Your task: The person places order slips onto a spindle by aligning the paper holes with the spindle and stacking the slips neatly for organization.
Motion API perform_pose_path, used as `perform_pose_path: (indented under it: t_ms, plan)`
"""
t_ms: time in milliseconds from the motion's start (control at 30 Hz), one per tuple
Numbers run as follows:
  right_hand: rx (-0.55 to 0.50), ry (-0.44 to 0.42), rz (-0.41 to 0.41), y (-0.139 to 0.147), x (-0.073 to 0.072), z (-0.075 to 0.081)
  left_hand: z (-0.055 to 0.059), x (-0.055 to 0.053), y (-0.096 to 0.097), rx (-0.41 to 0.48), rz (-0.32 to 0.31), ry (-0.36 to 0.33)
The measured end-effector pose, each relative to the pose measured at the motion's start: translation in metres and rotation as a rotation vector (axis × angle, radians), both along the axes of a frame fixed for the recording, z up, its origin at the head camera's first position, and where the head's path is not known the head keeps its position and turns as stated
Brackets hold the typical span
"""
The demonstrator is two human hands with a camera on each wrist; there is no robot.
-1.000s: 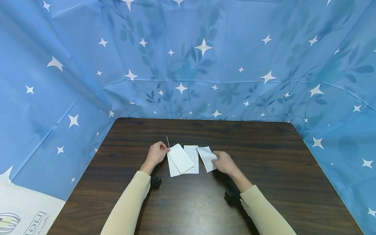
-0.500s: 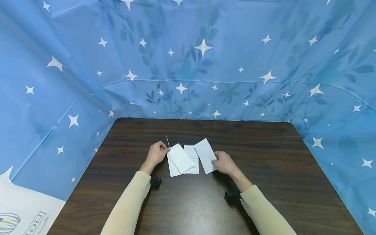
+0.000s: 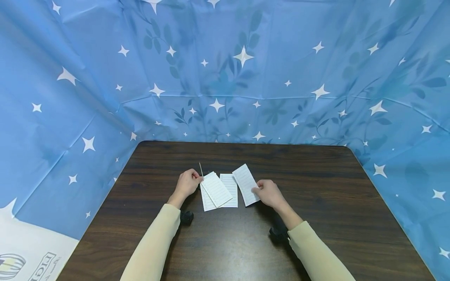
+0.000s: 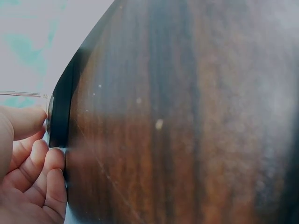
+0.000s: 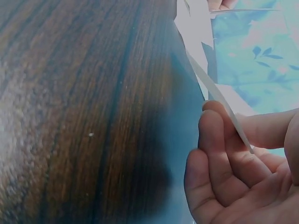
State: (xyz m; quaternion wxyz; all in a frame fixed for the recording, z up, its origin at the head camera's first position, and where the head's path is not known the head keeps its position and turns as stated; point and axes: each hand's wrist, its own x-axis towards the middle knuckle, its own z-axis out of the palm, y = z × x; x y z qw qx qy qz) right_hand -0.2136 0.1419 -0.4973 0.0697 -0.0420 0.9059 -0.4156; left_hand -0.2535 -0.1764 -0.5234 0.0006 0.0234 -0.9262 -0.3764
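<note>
In the head view my left hand (image 3: 187, 184) pinches a thin pale stick (image 3: 201, 170) between thumb and fingertips, and it stands nearly upright. Just right of those fingertips lie overlapping lined white note sheets (image 3: 216, 190). My right hand (image 3: 270, 194) holds one lined note sheet (image 3: 246, 185) by its right edge, tilted up with its left side near the other sheets. In the right wrist view this note sheet (image 5: 219, 98) is seen edge-on, between thumb and fingers. The stick (image 4: 23, 94) shows above the left thumb in the left wrist view.
A dark wood table (image 3: 316, 234) carries everything. Behind it hangs a blue curtain (image 3: 281, 70) with white stars. A white printed sheet (image 3: 35, 249) shows at the lower left. Dark wrist devices, left (image 3: 186, 218) and right (image 3: 277, 233), sit beneath the wrists.
The note sheet in my right hand has unbent, its top swinging up and slightly left, so its whole face shows. My left hand and the other sheets have stayed put.
</note>
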Motion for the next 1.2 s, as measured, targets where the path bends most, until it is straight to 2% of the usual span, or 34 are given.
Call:
perform_pose_path:
  t_ms: [633,1200]
  plan:
    - [-0.094,0.016,-0.017,-0.001,0.003,0.005,0.003,0.003,-0.001,0.008,-0.005,0.013]
    - [-0.131,0.032,-0.009,-0.007,0.003,0.012,0.008,0.007,-0.002,-0.006,-0.028,0.025]
